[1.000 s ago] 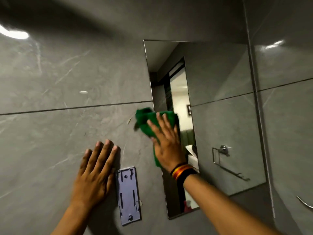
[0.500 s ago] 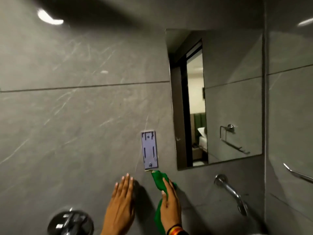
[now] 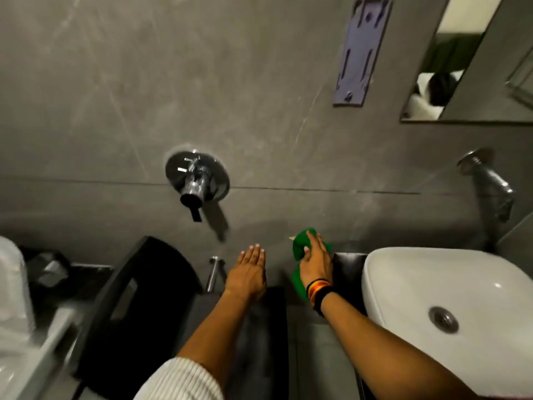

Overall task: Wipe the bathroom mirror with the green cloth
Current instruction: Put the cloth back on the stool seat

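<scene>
The green cloth [image 3: 299, 247] is pressed low against the grey wall under my right hand [image 3: 315, 262], which wears dark and orange wristbands. My left hand [image 3: 248, 271] lies flat on the wall just to its left, fingers together and holding nothing. The bathroom mirror [image 3: 473, 70] shows only its lower left corner at the top right, far above both hands.
A white basin [image 3: 438, 287] stands right of my right hand, with a chrome spout [image 3: 490, 180] above it. A chrome wall valve [image 3: 196, 180] is at centre. A purple wall bracket [image 3: 360, 53] hangs left of the mirror. A dark stool [image 3: 138, 298] and white toilet [image 3: 17, 313] are at left.
My right hand has slid the green cloth down off the mirror and along the wall to basin height. My left hand came down with it, and my view has dropped.
</scene>
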A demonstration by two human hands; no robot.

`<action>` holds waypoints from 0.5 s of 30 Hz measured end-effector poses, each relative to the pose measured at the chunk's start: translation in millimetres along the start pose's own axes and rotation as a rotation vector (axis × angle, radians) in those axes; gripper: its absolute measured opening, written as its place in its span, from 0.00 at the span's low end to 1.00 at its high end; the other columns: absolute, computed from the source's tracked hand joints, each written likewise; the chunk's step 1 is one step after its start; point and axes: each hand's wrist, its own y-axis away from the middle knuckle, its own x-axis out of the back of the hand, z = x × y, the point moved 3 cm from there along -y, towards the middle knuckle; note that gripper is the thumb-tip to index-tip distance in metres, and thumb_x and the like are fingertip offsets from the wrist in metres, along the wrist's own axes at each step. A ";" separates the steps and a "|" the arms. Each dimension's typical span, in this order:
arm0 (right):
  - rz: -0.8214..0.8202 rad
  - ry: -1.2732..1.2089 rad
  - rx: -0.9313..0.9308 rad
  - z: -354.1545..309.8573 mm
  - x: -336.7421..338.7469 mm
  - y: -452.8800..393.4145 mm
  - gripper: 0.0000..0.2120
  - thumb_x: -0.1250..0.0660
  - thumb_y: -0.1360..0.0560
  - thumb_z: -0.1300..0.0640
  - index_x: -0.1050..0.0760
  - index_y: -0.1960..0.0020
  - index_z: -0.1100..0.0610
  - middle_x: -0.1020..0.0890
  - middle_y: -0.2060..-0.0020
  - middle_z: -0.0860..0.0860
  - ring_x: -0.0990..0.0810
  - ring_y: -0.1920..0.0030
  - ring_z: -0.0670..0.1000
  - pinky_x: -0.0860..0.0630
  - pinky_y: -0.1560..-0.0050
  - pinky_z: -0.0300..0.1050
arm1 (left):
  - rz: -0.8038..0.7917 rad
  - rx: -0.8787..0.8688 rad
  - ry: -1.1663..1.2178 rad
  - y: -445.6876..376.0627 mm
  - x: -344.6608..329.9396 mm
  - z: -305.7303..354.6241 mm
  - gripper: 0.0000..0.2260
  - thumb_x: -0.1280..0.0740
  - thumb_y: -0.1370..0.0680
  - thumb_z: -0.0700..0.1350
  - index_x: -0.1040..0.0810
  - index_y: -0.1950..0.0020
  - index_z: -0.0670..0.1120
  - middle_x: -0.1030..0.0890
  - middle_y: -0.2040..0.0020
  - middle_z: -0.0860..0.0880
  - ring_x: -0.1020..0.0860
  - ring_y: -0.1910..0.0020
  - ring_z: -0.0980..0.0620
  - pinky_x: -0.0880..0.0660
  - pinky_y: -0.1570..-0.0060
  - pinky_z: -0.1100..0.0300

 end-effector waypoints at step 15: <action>-0.509 0.174 -0.166 75.8 -162.9 70.7 0.28 0.40 0.20 0.53 0.44 0.22 0.53 0.45 0.21 0.56 0.49 0.21 0.58 0.45 0.22 0.55 | -0.277 0.081 0.037 36.9 -145.6 -55.3 0.32 0.49 0.20 0.46 0.55 0.18 0.40 0.54 0.16 0.43 0.56 0.17 0.46 0.57 0.19 0.50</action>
